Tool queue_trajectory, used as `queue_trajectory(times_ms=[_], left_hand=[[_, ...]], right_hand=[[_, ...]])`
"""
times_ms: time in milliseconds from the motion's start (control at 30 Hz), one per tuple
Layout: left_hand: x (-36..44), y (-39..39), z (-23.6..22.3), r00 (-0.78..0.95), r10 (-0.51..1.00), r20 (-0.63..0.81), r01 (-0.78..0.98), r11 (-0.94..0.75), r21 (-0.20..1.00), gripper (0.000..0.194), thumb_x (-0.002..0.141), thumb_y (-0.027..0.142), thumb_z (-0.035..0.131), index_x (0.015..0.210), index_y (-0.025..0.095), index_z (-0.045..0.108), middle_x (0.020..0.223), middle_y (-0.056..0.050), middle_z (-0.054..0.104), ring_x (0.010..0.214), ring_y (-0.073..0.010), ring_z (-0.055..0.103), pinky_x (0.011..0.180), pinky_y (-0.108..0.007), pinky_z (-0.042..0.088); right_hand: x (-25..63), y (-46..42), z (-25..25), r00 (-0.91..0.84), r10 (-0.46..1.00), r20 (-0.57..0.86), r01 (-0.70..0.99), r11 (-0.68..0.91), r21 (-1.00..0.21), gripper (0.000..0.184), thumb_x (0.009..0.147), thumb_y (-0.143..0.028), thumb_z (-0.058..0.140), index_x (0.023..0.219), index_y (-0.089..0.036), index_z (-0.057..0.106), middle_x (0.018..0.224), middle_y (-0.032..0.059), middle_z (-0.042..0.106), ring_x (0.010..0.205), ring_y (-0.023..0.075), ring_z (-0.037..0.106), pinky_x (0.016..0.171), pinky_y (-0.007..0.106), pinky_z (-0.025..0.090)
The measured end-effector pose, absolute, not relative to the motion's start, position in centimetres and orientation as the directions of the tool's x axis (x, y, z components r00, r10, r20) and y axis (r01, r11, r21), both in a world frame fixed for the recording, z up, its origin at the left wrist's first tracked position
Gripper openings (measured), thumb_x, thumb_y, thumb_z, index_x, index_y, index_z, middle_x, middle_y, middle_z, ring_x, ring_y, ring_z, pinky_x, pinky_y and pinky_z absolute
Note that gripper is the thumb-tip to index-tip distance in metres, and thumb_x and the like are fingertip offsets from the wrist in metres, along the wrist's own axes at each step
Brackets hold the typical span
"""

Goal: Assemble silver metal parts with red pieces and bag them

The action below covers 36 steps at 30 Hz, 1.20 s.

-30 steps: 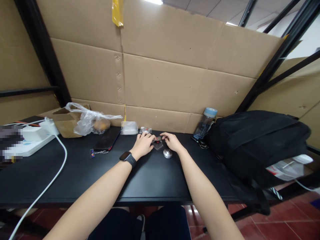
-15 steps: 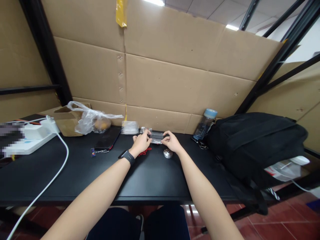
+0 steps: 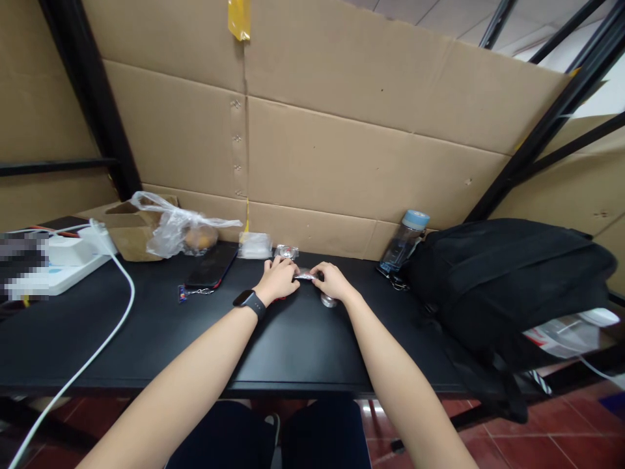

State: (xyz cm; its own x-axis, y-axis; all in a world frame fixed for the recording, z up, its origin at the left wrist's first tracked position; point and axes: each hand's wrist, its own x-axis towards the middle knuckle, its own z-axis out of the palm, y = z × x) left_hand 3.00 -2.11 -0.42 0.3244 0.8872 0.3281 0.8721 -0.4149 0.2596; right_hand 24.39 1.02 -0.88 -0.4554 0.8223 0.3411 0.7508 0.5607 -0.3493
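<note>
Between my two hands a small clear plastic packet (image 3: 305,274) lies low over the black table, with a reddish tint along it. My left hand (image 3: 277,280), a dark watch on its wrist, pinches the packet's left end. At the right end, the fingers of my right hand (image 3: 333,281) are closed on it too. Just below that hand is a round silver metal piece (image 3: 329,301), partly covered by it. A bit of red cord (image 3: 280,299) peeks out under my left hand, mostly hidden.
Behind my hands are a small clear package (image 3: 287,251) and a plastic-wrapped white stack (image 3: 255,245). Leftward lie a phone (image 3: 211,266), a plastic bag (image 3: 183,233) and a white cable (image 3: 131,296). A bottle (image 3: 404,241) and black backpack (image 3: 502,286) stand right.
The clear packet, raised and facing me before, is now tipped down flatter between my hands. My left hand covers more of the red cord. The view has shifted slightly.
</note>
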Motion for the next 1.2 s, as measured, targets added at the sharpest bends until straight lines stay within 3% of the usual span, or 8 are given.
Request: queue_trajectory(times_ms=[167,367,533,633,767,933,1100,1200], left_hand=[[3.2,-1.9,0.1,0.211,0.907,0.364,0.876,-0.341,0.342,0.024,0.094,0.029,0.050,0.098,0.026,0.074,0.108,-0.010,0.073,0.117,-0.0320,0.054,0.099,-0.051,0.031],[3.4,-1.8,0.1,0.153,0.924,0.351,0.837,-0.311,0.451,0.021,0.092,0.031,0.056,0.110,0.026,0.066,0.095,-0.005,0.077,0.111,-0.0278,0.060,0.097,-0.047,0.030],[3.2,-2.2,0.3,0.164,0.910,0.381,0.877,-0.311,0.366,0.022,0.092,0.026,0.054,0.110,0.026,0.066,0.108,-0.007,0.074,0.113,-0.0293,0.058,0.097,-0.046,0.032],[2.1,-2.1,0.7,0.193,0.911,0.364,0.898,-0.313,0.309,0.025,0.093,0.019,0.046,0.097,0.025,0.071,0.106,-0.008,0.075,0.110,-0.0305,0.061,0.097,-0.048,0.032],[-0.5,-1.4,0.9,0.235,0.908,0.346,0.896,-0.340,0.284,0.028,0.092,0.019,0.046,0.100,0.026,0.073,0.107,-0.007,0.076,0.110,-0.0309,0.064,0.098,-0.049,0.036],[-2.9,-0.5,0.7,0.360,0.899,0.248,0.838,-0.429,0.337,0.024,0.090,0.028,0.056,0.102,0.028,0.076,0.111,-0.005,0.077,0.111,-0.0266,0.066,0.099,-0.039,0.042],[-2.8,-0.6,0.9,0.424,0.878,0.223,0.799,-0.479,0.363,0.022,0.090,0.037,0.060,0.100,0.028,0.078,0.106,-0.004,0.078,0.107,-0.0246,0.067,0.099,-0.036,0.043],[-2.5,-0.6,0.8,0.435,0.877,0.205,0.800,-0.481,0.358,0.022,0.089,0.038,0.060,0.098,0.029,0.078,0.108,-0.003,0.078,0.110,-0.0248,0.066,0.100,-0.036,0.041]], right_hand=[[24.4,0.6,0.3,-0.426,0.821,0.380,0.668,0.569,-0.480,0.018,0.093,-0.023,0.059,0.099,-0.020,0.076,0.096,0.0059,0.076,0.082,0.0176,0.067,0.080,0.028,0.047],[24.3,0.6,-0.4,-0.300,0.880,0.368,0.606,0.474,-0.639,0.021,0.089,-0.026,0.064,0.110,-0.021,0.067,0.079,0.0006,0.075,0.069,0.0159,0.066,0.068,0.025,0.048],[24.6,0.8,-0.3,-0.166,0.892,0.420,0.791,0.374,-0.483,0.017,0.088,-0.025,0.067,0.104,-0.026,0.068,0.091,0.0009,0.073,0.080,0.0167,0.065,0.072,0.026,0.045],[24.8,0.5,0.5,-0.349,0.827,0.440,0.746,0.530,-0.404,0.016,0.092,-0.028,0.064,0.104,-0.025,0.074,0.099,0.0036,0.069,0.087,0.0162,0.063,0.079,0.026,0.046],[24.9,-0.2,0.6,-0.572,0.759,0.311,0.686,0.650,-0.326,0.022,0.094,-0.034,0.065,0.112,-0.028,0.077,0.112,0.0054,0.066,0.101,0.0183,0.063,0.092,0.030,0.045],[24.2,0.3,0.1,-0.424,0.868,0.258,0.854,0.478,-0.206,0.029,0.098,-0.042,0.057,0.120,-0.034,0.073,0.119,0.0087,0.064,0.112,0.0258,0.059,0.094,0.036,0.044],[23.4,2.1,0.1,-0.309,0.924,0.224,0.897,0.362,-0.253,0.049,0.097,-0.054,0.052,0.143,-0.036,0.054,0.146,0.0130,0.052,0.130,0.0361,0.046,0.101,0.055,0.039],[24.0,2.2,0.2,-0.277,0.921,0.274,0.892,0.352,-0.283,0.046,0.100,-0.051,0.047,0.142,-0.033,0.054,0.150,0.0131,0.049,0.134,0.0370,0.043,0.102,0.059,0.037]])
